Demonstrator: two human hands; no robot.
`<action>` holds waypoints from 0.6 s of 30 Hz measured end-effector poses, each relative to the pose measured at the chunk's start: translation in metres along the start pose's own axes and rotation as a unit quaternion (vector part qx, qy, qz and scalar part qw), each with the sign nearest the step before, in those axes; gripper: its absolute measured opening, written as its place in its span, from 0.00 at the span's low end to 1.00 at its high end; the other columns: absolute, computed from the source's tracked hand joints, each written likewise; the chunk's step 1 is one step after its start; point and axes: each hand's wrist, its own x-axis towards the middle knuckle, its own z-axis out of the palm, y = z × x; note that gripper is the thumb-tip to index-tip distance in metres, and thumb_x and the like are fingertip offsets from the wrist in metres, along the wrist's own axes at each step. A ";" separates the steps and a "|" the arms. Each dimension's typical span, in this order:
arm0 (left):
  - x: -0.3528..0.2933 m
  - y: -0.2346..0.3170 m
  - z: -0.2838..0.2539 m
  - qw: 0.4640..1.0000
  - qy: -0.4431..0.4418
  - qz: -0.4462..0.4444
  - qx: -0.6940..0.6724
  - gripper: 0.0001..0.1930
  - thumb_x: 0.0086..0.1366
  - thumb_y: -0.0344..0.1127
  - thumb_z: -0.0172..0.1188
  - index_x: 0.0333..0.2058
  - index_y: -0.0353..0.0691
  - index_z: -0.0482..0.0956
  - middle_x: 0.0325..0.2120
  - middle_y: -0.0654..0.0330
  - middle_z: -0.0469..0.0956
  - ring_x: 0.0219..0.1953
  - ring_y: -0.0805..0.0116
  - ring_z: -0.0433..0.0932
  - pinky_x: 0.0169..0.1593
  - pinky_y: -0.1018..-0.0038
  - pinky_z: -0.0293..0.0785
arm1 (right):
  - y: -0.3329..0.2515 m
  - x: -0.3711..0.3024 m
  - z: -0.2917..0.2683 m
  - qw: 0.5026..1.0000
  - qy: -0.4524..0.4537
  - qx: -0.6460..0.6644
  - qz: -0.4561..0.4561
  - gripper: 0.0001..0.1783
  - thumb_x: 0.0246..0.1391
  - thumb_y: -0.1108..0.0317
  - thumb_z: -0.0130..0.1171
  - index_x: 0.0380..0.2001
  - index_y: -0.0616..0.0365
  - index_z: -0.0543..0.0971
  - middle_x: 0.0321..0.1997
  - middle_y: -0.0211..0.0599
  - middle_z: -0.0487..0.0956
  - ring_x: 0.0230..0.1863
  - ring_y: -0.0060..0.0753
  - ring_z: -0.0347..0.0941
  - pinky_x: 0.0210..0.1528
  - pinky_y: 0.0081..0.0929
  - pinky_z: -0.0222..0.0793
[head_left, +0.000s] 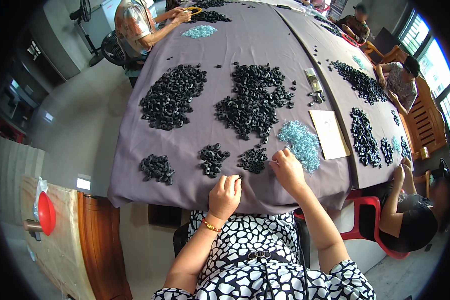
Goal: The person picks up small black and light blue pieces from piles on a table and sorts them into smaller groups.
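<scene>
My left hand (225, 196) is closed at the table's near edge, pinching a small black plastic piece (240, 177) that shows at its fingertips. To its right, my right hand (288, 169) is closed in a pinch beside a heap of tiny clear-blue parts (301, 142). What its fingertips hold is too small to make out. Between and beyond my hands lie two small piles of black plastic pieces, one a round pile (253, 160), the other a looser pile (214, 160). A third small pile (157, 169) of ribbed-looking black pieces sits farther left.
Two large heaps of black pieces, a left heap (174, 97) and a middle heap (255, 100), cover the grey tablecloth (130, 155). A cream card (330, 134) and a tube (313, 82) lie at right. Several people sit around, one in a red chair (357, 220).
</scene>
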 end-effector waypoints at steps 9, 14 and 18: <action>0.001 0.001 -0.002 1.000 0.002 0.003 0.002 0.06 0.64 0.30 0.64 0.37 0.42 0.77 0.27 0.61 0.73 0.24 0.61 0.78 0.28 0.69 0.77 | 0.005 0.019 0.004 0.997 -0.066 -0.033 0.019 0.10 0.53 0.65 0.67 0.33 0.59 0.79 0.40 0.46 0.79 0.45 0.51 0.78 0.48 0.44 0.74; 0.000 0.000 -0.001 1.000 0.006 0.003 0.001 0.06 0.64 0.30 0.64 0.37 0.42 0.77 0.27 0.61 0.73 0.25 0.61 0.78 0.29 0.69 0.77 | 0.005 0.023 0.002 0.993 -0.098 -0.057 -0.009 0.14 0.54 0.64 0.67 0.35 0.64 0.76 0.40 0.49 0.79 0.46 0.52 0.79 0.49 0.44 0.76; 0.001 0.001 -0.002 1.000 0.004 0.009 0.001 0.06 0.64 0.30 0.64 0.38 0.42 0.77 0.28 0.61 0.74 0.25 0.61 0.78 0.29 0.69 0.78 | 0.008 0.016 -0.002 0.997 -0.047 -0.045 -0.030 0.12 0.55 0.65 0.65 0.34 0.63 0.76 0.39 0.48 0.79 0.44 0.52 0.78 0.47 0.44 0.76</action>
